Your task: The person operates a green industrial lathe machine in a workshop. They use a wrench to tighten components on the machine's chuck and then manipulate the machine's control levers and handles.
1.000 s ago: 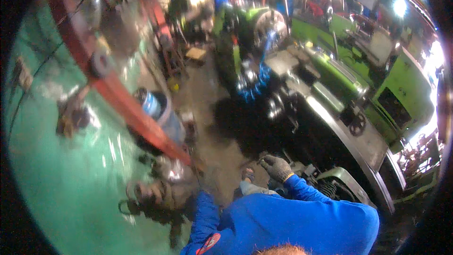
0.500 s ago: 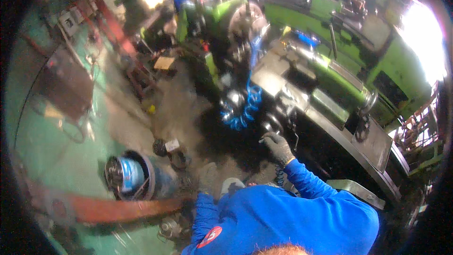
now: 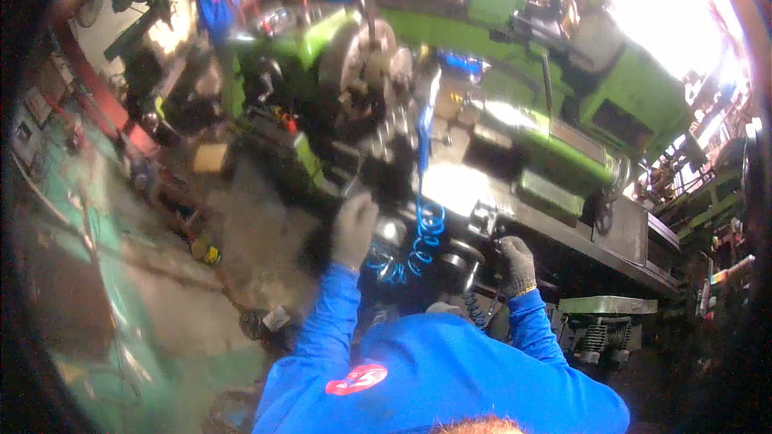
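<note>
I stand at a large green lathe (image 3: 490, 92) in a blue sweatshirt, with grey gloves on both hands. My left hand (image 3: 355, 230) is raised at the lathe's front, below the round chuck (image 3: 346, 68); motion smears its fingers, and I cannot tell whether it touches anything. Beside the shiny handwheel (image 3: 453, 262), my right hand (image 3: 517, 264) is closed at the carriage controls (image 3: 485, 219), its fingers curled round something too small to make out. Between my hands hangs a blue coiled hose (image 3: 429, 229), leading up to a blue air gun (image 3: 425, 124) on the carriage.
A ribbed green tailstock (image 3: 563, 141) and a handwheel (image 3: 605, 215) stand to the right. At lower right is a bench-like step with springs (image 3: 607, 305). A person in blue (image 3: 215, 8) stands far left. A red beam (image 3: 104, 104) and yellow item (image 3: 207, 252) lie left.
My left hand has risen from low beside my body to the lathe front. My right hand has shifted from the shiny handwheel to the controls right of it. The view has swung.
</note>
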Motion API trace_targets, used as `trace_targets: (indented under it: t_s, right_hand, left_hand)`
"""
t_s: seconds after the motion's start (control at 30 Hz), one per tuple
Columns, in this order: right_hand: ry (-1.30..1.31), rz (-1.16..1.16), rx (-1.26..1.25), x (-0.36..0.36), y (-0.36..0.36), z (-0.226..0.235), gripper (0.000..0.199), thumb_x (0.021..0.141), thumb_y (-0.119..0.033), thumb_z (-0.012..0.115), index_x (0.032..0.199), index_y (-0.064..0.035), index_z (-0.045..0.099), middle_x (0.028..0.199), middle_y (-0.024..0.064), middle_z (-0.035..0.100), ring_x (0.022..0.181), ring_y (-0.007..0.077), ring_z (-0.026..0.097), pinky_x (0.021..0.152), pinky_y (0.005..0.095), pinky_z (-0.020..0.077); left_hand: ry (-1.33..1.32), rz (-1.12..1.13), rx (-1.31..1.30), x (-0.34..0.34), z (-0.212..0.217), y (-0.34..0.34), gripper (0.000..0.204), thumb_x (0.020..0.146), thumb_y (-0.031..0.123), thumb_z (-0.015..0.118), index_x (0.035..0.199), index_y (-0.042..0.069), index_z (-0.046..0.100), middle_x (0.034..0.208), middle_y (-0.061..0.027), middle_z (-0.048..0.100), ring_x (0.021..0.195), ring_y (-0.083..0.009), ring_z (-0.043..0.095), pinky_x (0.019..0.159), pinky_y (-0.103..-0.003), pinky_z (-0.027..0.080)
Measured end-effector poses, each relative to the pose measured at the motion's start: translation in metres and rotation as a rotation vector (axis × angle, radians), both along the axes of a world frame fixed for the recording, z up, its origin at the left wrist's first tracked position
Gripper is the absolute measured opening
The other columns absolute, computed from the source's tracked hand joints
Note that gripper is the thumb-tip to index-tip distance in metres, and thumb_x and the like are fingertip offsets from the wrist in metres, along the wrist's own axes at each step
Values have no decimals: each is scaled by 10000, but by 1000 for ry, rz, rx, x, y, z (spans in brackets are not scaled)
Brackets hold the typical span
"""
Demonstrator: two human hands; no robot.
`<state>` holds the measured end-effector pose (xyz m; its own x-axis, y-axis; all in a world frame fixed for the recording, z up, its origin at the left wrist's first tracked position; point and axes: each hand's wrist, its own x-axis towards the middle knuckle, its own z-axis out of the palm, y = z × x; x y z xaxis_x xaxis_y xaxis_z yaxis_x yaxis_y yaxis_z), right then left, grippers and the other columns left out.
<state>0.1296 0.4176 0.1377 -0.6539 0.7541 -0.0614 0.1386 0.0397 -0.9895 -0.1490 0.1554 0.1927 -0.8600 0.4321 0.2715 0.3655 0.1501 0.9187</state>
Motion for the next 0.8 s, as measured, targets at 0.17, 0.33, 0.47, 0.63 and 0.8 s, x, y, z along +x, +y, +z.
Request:
trace_targets:
  t_s: [0.17,0.33,0.47,0.63,0.8]
  right_hand:
    - [349,-147,-692,-71,-44,122,134,991,-256,628,1047,-134,623,809,-29,572,555,51,437,466,193,345]
    - [494,-224,-601,-96,62,68,102,1015,-231,605,1000,-130,595,735,-40,489,504,59,381,422,201,334]
    - [377,-230,-351,-153,113,39,141,1006,-178,585,894,-94,568,679,-35,456,518,85,423,470,256,398]
    - [346,-31,-311,-234,156,48,257,956,-69,538,1152,77,620,692,18,553,653,95,543,607,287,489]
    - [208,190,-41,-312,225,-57,240,949,-224,599,1131,-79,657,766,77,628,682,228,645,576,381,522]
  left_hand:
    - [285,-46,38,-101,26,72,280,962,184,649,1171,-1,645,1161,-161,652,1098,-277,614,976,-392,482]
    - [479,-1,-123,-140,57,143,293,947,206,656,1192,44,646,1226,-159,627,1104,-323,606,975,-420,478]
    - [542,-207,-183,-162,22,173,259,958,232,620,1144,62,683,1110,-202,669,1102,-375,616,986,-431,471]
    - [997,-12,-483,-168,-19,181,264,799,308,702,933,82,694,891,-148,667,877,-357,633,774,-471,484]
    - [480,-80,-637,-129,45,197,224,688,253,736,878,134,739,878,-147,695,827,-348,647,710,-457,492]
